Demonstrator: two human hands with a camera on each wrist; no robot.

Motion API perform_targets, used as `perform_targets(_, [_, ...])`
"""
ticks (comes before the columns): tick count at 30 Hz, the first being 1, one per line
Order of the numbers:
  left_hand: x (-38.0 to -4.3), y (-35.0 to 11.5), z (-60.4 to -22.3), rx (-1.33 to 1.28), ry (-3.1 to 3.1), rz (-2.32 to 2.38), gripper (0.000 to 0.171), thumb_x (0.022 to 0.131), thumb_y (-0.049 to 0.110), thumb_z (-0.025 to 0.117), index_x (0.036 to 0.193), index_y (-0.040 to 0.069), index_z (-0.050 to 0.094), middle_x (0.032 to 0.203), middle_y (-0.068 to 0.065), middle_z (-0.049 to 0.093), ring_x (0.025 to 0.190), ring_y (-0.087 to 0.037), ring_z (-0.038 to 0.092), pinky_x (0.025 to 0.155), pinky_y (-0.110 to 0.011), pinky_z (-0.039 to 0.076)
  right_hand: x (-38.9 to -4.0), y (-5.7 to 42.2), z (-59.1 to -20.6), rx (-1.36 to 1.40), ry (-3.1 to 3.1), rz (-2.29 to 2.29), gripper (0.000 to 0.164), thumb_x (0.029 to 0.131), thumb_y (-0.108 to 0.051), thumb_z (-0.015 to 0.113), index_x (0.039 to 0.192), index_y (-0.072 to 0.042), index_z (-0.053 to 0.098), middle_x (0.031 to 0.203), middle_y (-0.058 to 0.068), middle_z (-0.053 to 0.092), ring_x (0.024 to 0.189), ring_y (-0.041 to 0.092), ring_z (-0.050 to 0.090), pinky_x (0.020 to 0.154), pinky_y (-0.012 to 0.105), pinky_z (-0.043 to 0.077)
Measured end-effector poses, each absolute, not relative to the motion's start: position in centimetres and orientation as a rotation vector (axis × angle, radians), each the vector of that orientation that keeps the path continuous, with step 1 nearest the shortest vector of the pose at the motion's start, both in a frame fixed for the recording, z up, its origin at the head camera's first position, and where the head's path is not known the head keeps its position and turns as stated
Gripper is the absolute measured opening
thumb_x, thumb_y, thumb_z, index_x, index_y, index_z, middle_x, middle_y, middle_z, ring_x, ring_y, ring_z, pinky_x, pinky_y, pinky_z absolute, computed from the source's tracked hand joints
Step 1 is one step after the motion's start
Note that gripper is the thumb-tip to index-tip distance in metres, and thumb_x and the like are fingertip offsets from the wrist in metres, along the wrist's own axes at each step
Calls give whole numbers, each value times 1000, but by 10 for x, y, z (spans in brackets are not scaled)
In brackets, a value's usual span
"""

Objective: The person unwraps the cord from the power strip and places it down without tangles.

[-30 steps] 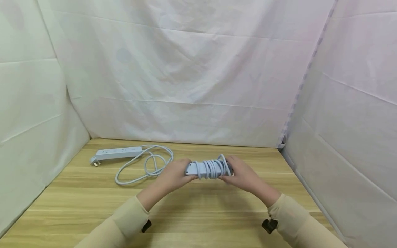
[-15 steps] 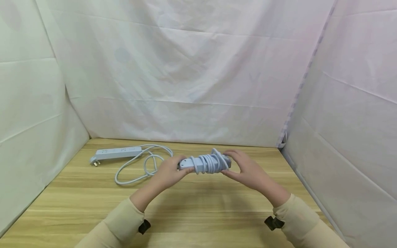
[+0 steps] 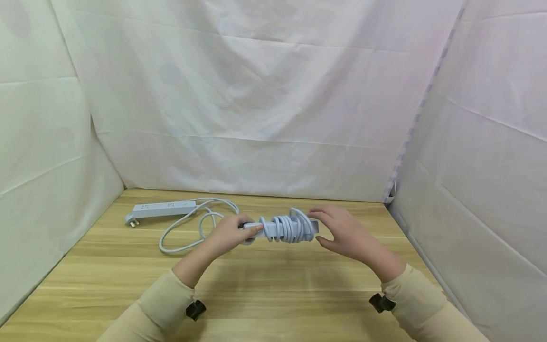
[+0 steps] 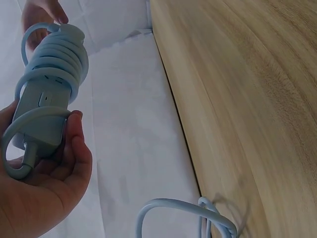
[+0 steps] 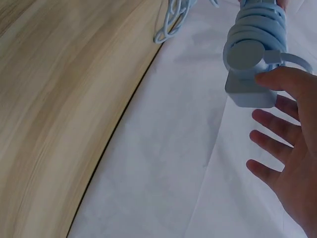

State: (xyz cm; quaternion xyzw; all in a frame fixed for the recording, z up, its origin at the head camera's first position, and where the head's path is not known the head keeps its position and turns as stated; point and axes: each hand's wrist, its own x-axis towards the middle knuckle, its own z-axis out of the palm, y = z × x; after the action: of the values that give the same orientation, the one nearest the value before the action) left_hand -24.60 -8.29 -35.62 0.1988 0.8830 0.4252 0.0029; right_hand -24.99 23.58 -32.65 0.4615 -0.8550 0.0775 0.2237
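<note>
Left fingers [image 4: 80, 151] gripping cord-wrapped power strip [image 4: 43, 94], right fingers [image 5: 275, 125] loose near its end, second strip [image 3: 164, 209] on table [image 3: 282, 299]

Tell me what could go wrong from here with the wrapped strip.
The wrapped strip might tip or slip: the left hand grips one end, while the right hand is open at the other.

The wrapping may loosen, since a loop stands off beside the plug.

The loose cord on the table, near the left hand, could snag.

Corded power strip [image 3: 164, 209] on seemingly wooden table [image 3: 273, 294]
</note>
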Motion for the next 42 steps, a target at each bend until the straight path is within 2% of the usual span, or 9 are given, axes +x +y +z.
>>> perform_targets(5, [-247,-82,-357,680,2766,1292,29,94,37,64,95,9,71,79,3,63,69,-13,56,62,-33,46,-256,234,-330,1359,-2375,235,42,74,-9,82,112,-8,64,108,2,65,101,22,60,86,43,48])
perform_targets(9, [-248,-83,-358,712,2755,1292,29,94,37,64,92,9,70,78,2,62,68,-14,54,61,-33,45,-256,232,-334,1387,-2424,218,36,79,-10,80,111,-10,63,101,-3,64,92,14,61,80,36,50])
perform_targets(17, [-250,-86,-361,726,2693,1293,33,94,39,63,86,8,69,73,3,63,65,-13,56,60,-31,46,-247,233,-345,1363,-2435,244,41,82,-4,78,119,-4,60,107,4,66,96,19,65,78,36,53])
perform_targets(21, [-251,-87,-362,655,2598,1351,35,95,38,63,97,4,69,77,0,68,70,-13,65,66,-33,52,-245,231,-348,1349,-2457,284,40,84,-3,75,120,-2,59,109,7,65,99,22,64,81,37,53])
perform_targets(25, [-253,-88,-361,565,2503,1428,38,96,39,61,110,4,64,83,-5,70,74,-17,69,72,-36,54,-242,231,-350,1354,-2471,328,40,85,0,73,121,0,57,110,10,64,100,24,64,83,38,52])
perform_targets(30, [-256,-90,-357,482,2496,1510,44,100,42,52,120,4,60,95,-10,68,79,-23,67,74,-38,52,-242,232,-353,1321,-2475,385,40,85,1,72,122,2,57,112,12,64,103,26,64,84,39,52])
perform_targets(35, [-258,-91,-353,450,2509,1693,45,104,37,43,119,-2,60,114,-18,62,93,-27,62,79,-39,52,-243,236,-357,1248,-2484,505,40,88,0,70,126,2,57,114,12,65,105,26,64,85,38,52])
perform_targets(39, [-259,-91,-352,458,2429,1840,51,106,35,36,131,-7,49,121,-27,57,94,-31,64,84,-42,52,-244,238,-360,1206,-2434,592,41,87,2,70,125,3,56,111,12,66,102,26,65,82,37,53])
perform_targets(42, [-258,-91,-353,505,2429,1841,55,107,40,29,142,-3,37,124,-28,53,94,-33,65,87,-45,50,-245,238,-362,1174,-2376,690,40,87,6,68,125,5,57,111,13,66,102,28,65,81,36,54])
